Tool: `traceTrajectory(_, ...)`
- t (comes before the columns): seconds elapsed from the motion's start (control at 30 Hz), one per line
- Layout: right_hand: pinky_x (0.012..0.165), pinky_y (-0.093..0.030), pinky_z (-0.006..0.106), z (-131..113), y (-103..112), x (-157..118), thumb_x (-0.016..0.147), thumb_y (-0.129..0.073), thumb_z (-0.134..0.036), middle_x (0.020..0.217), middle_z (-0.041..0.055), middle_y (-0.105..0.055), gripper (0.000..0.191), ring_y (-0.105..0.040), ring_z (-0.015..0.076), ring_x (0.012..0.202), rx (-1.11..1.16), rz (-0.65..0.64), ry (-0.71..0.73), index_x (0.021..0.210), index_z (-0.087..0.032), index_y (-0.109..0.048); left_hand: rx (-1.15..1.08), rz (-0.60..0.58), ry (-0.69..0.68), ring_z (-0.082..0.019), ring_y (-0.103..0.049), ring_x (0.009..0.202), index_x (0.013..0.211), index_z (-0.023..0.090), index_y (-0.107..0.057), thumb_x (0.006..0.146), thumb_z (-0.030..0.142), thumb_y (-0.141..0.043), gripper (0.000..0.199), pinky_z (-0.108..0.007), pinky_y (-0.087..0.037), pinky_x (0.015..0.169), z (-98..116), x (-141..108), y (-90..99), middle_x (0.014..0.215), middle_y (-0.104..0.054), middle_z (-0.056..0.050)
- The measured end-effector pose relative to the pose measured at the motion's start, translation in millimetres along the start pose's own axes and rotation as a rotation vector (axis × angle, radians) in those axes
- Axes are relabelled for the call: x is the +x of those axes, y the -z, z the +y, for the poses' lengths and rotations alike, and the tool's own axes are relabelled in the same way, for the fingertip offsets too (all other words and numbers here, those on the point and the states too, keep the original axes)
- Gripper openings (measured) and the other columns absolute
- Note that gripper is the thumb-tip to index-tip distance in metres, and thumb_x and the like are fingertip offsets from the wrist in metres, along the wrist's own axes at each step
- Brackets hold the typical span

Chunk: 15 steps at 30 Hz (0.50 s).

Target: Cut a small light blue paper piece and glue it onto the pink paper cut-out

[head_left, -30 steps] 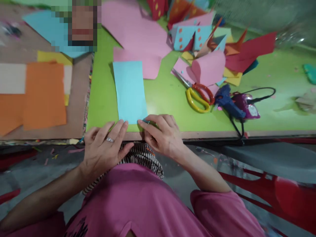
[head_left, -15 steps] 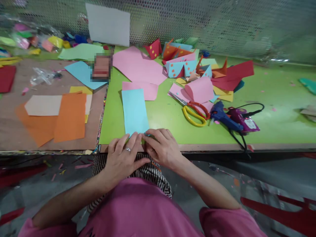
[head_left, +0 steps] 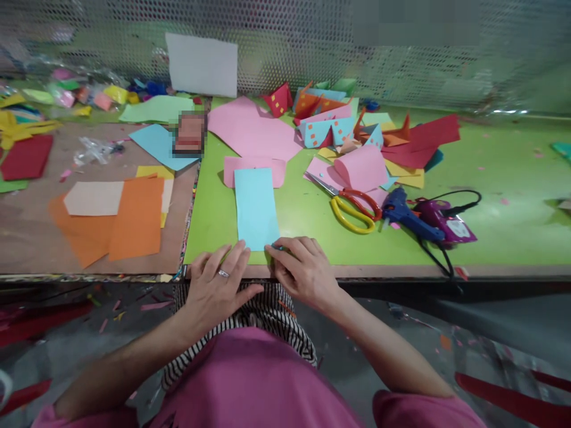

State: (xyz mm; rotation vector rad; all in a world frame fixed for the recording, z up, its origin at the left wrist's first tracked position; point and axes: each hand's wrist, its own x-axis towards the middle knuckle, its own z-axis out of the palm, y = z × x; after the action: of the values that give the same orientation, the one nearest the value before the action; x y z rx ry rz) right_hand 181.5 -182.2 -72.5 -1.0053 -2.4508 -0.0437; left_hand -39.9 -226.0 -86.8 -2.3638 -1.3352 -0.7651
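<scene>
A light-blue rectangle of paper (head_left: 256,208) lies flat in front of me, its far end over a pink paper strip (head_left: 229,172). At its near left corner rest the fingertips of my left hand (head_left: 218,276), which is open with the fingers stretched and the thumb apart. My right hand (head_left: 306,267) is closed in a pinch at the near right corner. A small dark-blue tip (head_left: 276,246) shows at its fingers; the rest is hidden, so I cannot make out what it is.
Right of the blue paper lie scissors (head_left: 352,214) and a blue glue gun (head_left: 410,217) with a black cord. Folded paper shapes (head_left: 328,131) stand behind. Orange sheets (head_left: 136,220) lie on the brown board at left. The table's front edge (head_left: 357,271) is near my wrists.
The blue paper has shifted right over the pink strip and now sits nearer its middle. My hands have moved apart along its near edge. The camera view has tilted slightly.
</scene>
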Motion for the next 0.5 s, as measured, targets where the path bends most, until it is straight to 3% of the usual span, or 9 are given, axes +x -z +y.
traceTrajectory(0.1,0.079,-0.044,0.037,0,0,-1,0.097,-0.054,-0.017,0.109,0.0099,-0.073,0.027,-0.057,0.0218,0.090,0.026,-0.007,0.003,0.118,-0.014,-0.070,-0.016,-0.017,-0.019,-0.027,-0.061,0.116,0.134,0.013,-0.065,0.100,0.057,-0.052,0.057,-0.042,-0.037,0.098,3,3,-2.3,0.128,-0.075,-0.011)
traceTrajectory(0.5,0.076,-0.039,0.037,8,12,-9,0.096,-0.056,-0.017,0.103,0.0084,-0.074,0.025,-0.057,0.0232,0.090,-0.128,0.010,-0.019,0.116,-0.016,-0.072,-0.005,-0.035,-0.037,-0.028,-0.063,0.112,0.131,0.012,-0.068,0.100,0.050,-0.057,0.051,-0.043,-0.038,0.097,-2,-3,-3.1,0.126,-0.075,-0.011)
